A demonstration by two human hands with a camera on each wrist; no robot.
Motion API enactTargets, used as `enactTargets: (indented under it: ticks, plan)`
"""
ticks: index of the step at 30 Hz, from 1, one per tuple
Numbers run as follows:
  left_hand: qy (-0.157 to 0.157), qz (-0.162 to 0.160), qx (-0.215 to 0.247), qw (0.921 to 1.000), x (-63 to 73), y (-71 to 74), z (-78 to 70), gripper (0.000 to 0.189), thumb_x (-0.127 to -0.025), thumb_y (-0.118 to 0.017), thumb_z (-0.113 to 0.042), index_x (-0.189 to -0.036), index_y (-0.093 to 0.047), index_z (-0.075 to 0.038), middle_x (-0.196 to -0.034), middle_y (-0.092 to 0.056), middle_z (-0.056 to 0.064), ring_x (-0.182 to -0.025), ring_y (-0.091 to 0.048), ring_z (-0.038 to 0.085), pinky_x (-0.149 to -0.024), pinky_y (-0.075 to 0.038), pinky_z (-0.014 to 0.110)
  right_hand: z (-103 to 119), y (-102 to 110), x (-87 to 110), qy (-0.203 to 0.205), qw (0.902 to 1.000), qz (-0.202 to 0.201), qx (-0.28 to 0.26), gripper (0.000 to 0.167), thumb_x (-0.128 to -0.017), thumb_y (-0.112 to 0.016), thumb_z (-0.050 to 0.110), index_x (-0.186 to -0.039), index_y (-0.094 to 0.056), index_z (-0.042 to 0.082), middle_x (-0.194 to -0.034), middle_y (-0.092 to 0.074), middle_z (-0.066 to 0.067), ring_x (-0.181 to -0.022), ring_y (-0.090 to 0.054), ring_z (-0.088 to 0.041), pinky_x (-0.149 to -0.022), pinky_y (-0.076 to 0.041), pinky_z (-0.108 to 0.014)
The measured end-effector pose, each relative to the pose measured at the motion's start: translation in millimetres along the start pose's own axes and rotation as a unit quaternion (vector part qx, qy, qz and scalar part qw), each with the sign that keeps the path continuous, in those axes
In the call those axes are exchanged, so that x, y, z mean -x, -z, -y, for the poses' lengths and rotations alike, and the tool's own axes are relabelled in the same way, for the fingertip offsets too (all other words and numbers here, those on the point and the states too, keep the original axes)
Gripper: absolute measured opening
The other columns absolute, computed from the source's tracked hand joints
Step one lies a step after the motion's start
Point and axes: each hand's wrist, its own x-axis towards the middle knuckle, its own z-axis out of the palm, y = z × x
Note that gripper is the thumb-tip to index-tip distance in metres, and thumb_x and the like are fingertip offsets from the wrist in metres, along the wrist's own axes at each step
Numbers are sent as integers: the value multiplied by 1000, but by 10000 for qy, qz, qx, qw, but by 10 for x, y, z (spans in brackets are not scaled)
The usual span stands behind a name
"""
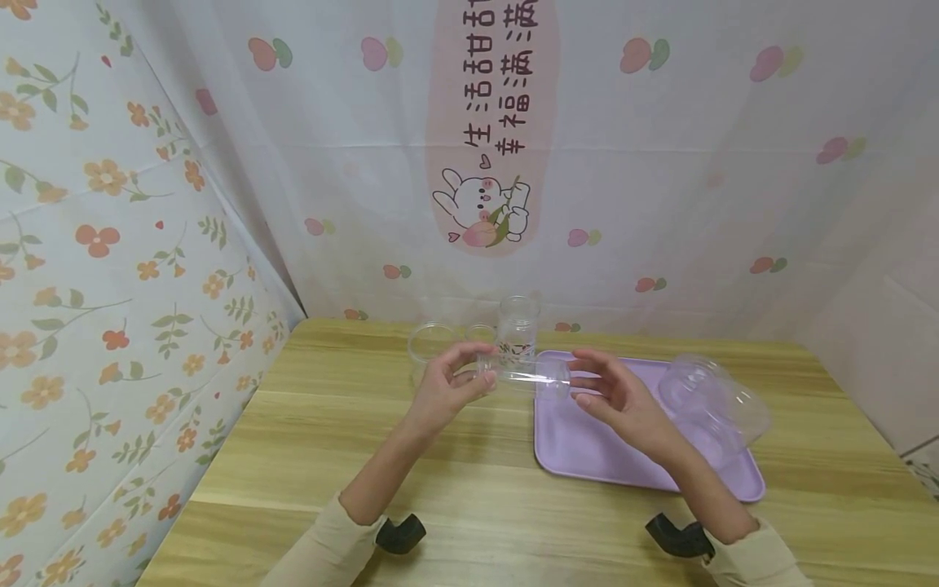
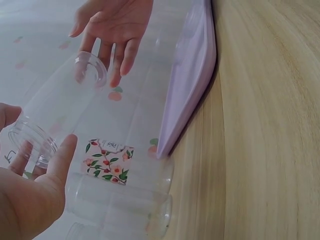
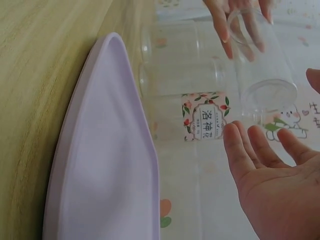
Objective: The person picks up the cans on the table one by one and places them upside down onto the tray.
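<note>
A clear, empty plastic jar [image 1: 522, 375] lies sideways in the air above the table. My left hand [image 1: 443, 387] grips it round one end, where threaded rings show in the left wrist view. At the jar's other end [image 3: 270, 92], my right hand [image 1: 623, 403] is held with fingers spread and palm facing it, fingertips right by the base. Behind the held jar stands another clear jar [image 1: 517, 326] with a floral paper label [image 3: 205, 117] bearing Chinese characters. Two more clear jars, one wide [image 1: 433, 344] and one narrower [image 1: 480, 333], stand left of it, partly behind my left hand.
A lilac tray [image 1: 609, 456] lies on the wooden table [image 1: 484, 522] to the right, partly under my right forearm. Several clear plastic containers [image 1: 715, 408] rest on its right side. A printed cloth [image 1: 352, 163] hangs behind the table, with a flowered one [image 1: 110, 269] at left.
</note>
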Motion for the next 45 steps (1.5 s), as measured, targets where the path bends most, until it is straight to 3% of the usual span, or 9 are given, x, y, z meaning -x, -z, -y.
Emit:
enactTargets:
  ticks: [9,14,23,30,40,45]
  plan:
    - [-100,-11,113,9999,-6,-57,9,39,-94,-69,-2,-131,-59,5,-136,-57,20,-116,-58,49,-91,-56,43,-39,-50,-15,-12,9999,-10,-126,58,-94,-62,-12,-147,-38,-8,-140,-45,-32,-119,-59,-27,-93,-54,-34]
    - [-125,4,152,9998,-4,-79,17,39,-94,-69,-1,-131,-58,5,-136,-57,18,-120,-54,51,-92,-56,42,-45,-80,-29,94,9997,-21,-204,57,-94,-63,-13,-145,-39,-10,-139,-44,-35,-116,-60,-34,-92,-55,-33]
    - [-100,101,199,9997,-4,-114,41,37,-95,-69,0,-130,-60,3,-138,-55,16,-116,-61,42,-92,-55,43,-42,-127,-47,237,9992,12,-307,52,-96,-60,-13,-144,-43,-7,-133,-53,-24,-113,-62,-39,-90,-56,-37]
    - [-79,170,250,9995,4,-100,48,37,-95,-69,0,-131,-59,3,-138,-55,17,-120,-53,54,-93,-55,42,-61,-130,-41,345,9986,83,-404,51,-96,-58,-14,-144,-43,-9,-133,-53,-24,-112,-63,-37,-90,-56,-37]
    - [144,217,64,9996,14,-64,27,39,-95,-70,-1,-133,-58,1,-137,-55,16,-112,-63,34,-92,-56,42,-74,-132,-33,201,9992,67,-346,52,-95,-63,-11,-144,-46,-4,-134,-52,-25,-109,-65,-31,-89,-56,-38]
    - [155,287,-99,9994,15,-49,21,39,-94,-71,-2,-132,-60,0,-137,-56,15,-119,-59,37,-93,-55,42,-61,-133,-27,124,9995,27,-290,53,-95,-64,-11,-144,-47,-3,-135,-52,-25,-110,-65,-31,-90,-56,-38]
